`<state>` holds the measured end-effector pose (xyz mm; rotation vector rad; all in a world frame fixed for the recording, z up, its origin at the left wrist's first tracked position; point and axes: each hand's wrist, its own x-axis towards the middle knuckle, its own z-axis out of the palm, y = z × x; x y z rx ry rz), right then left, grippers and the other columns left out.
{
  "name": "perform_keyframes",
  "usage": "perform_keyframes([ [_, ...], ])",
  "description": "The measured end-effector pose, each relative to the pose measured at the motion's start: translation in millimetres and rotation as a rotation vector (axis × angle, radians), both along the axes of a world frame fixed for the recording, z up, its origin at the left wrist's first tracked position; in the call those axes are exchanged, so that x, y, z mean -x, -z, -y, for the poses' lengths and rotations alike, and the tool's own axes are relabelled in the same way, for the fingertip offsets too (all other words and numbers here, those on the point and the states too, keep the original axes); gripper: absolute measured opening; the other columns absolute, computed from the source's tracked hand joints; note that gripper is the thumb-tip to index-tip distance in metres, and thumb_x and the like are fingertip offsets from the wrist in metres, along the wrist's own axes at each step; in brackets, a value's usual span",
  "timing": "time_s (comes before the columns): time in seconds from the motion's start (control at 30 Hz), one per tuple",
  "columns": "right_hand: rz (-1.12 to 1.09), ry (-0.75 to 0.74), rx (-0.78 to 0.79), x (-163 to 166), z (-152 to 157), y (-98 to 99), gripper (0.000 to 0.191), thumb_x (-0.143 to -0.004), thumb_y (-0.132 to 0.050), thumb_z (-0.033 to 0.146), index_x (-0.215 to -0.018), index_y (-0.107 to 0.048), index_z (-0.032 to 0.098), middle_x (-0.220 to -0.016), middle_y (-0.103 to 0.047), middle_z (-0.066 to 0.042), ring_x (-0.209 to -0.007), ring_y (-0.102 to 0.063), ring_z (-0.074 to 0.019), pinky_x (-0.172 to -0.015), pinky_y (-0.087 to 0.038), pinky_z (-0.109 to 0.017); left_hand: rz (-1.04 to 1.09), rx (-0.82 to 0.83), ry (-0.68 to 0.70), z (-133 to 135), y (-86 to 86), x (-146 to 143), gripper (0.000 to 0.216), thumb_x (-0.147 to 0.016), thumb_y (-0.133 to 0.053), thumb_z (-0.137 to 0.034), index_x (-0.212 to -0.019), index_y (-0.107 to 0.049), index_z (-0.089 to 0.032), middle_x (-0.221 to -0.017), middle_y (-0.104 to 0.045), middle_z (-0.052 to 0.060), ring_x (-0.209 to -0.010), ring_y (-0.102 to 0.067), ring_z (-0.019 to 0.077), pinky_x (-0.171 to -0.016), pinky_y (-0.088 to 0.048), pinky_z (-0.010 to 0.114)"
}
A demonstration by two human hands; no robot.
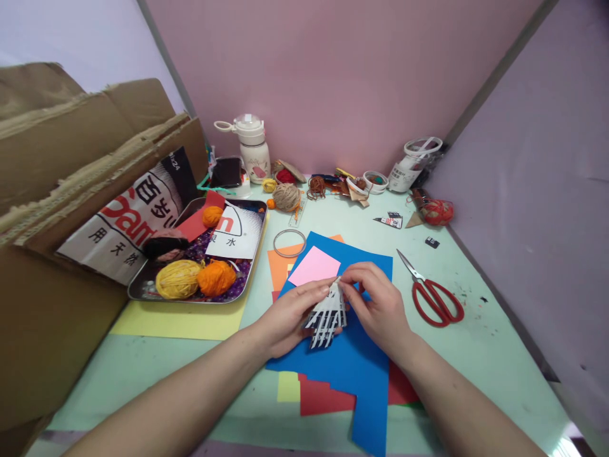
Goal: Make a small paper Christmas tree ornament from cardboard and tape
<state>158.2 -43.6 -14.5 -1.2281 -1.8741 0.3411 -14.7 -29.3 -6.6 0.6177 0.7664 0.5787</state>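
Note:
Over the blue paper point(366, 362), my left hand point(295, 317) grips a small black-and-white printed piece of card point(327, 320) cut into narrow strips along its lower end. My right hand point(375, 298) pinches the top of the same piece between thumb and fingertips. Behind my hands a pink paper point(314, 266) lies on the blue sheet. To the right of my right hand rest red-handled scissors point(431, 295), their blades pointing away from me.
At left, a metal tray point(190, 303) holds yarn balls and printed card, beside a large cardboard box point(85, 165). Toward the back stand a white bottle point(254, 152), a metal ring point(289, 243), yarn point(286, 197) and a clear cup point(409, 168). Card scraps point(390, 220) lie at right.

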Motion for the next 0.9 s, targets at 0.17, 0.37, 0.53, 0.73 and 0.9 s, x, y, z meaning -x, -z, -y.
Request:
perform_keyframes([
  [0.17, -0.004, -0.012, 0.032, 1.3, -0.5, 1.4, 0.006, -0.088, -0.048, 0.016, -0.085, -0.049, 0.021, -0.089, -0.055, -0.004, -0.086, -0.053, -0.0166, -0.075, -0.044, -0.031, -0.013, -0.01, 0.001, -0.4, 0.0, -0.3, 0.042, -0.08, -0.062, -0.033, -0.12, -0.06, -0.024, -0.091, -0.063, 0.007, -0.079, -0.06, 0.019, -0.073, -0.054, 0.039],
  [0.37, -0.011, 0.034, -0.021, 0.9, -0.2, 2.1, 0.008, -0.086, -0.052, 0.016, -0.093, -0.052, 0.021, -0.092, -0.055, -0.005, -0.082, -0.053, -0.0155, -0.072, -0.045, -0.03, -0.013, -0.017, -0.019, 0.4, 1.0, 0.1, 0.042, -0.08, -0.062, -0.032, -0.12, -0.06, -0.022, -0.093, -0.064, 0.008, -0.08, -0.061, 0.0196, -0.075, -0.053, 0.041],
  [0.53, 0.019, 0.016, -0.06, -0.8, 1.6, 0.2, 0.013, -0.086, -0.052, 0.014, -0.095, -0.057, 0.022, -0.095, -0.057, -0.005, -0.09, -0.055, -0.0172, -0.075, -0.046, -0.031, -0.004, -0.02, -0.015, 0.7, 0.2, 0.4, 0.043, -0.08, -0.062, -0.033, -0.121, -0.059, -0.022, -0.093, -0.065, 0.008, -0.078, -0.062, 0.019, -0.073, -0.053, 0.039],
  [0.73, 0.064, 0.025, -0.025, 0.8, -0.5, 1.5, 0.007, -0.088, -0.048, 0.015, -0.086, -0.051, 0.021, -0.089, -0.055, -0.005, -0.087, -0.053, -0.0184, -0.076, -0.044, -0.033, 0.024, -0.033, -0.014, 1.0, 1.7, -0.7, 0.041, -0.079, -0.062, -0.03, -0.119, -0.06, -0.019, -0.1, -0.066, 0.011, -0.08, -0.063, 0.0203, -0.072, -0.053, 0.038],
  [0.9, 0.084, 0.017, -0.009, 1.8, -2.3, 3.9, 0.008, -0.088, -0.045, 0.015, -0.082, -0.045, 0.021, -0.087, -0.051, -0.005, -0.086, -0.049, -0.0184, -0.074, -0.042, -0.033, 0.007, 0.003, -0.036, 0.4, 2.1, -0.7, 0.041, -0.079, -0.062, -0.03, -0.12, -0.059, -0.021, -0.102, -0.065, 0.01, -0.083, -0.064, 0.0226, -0.075, -0.053, 0.044],
])
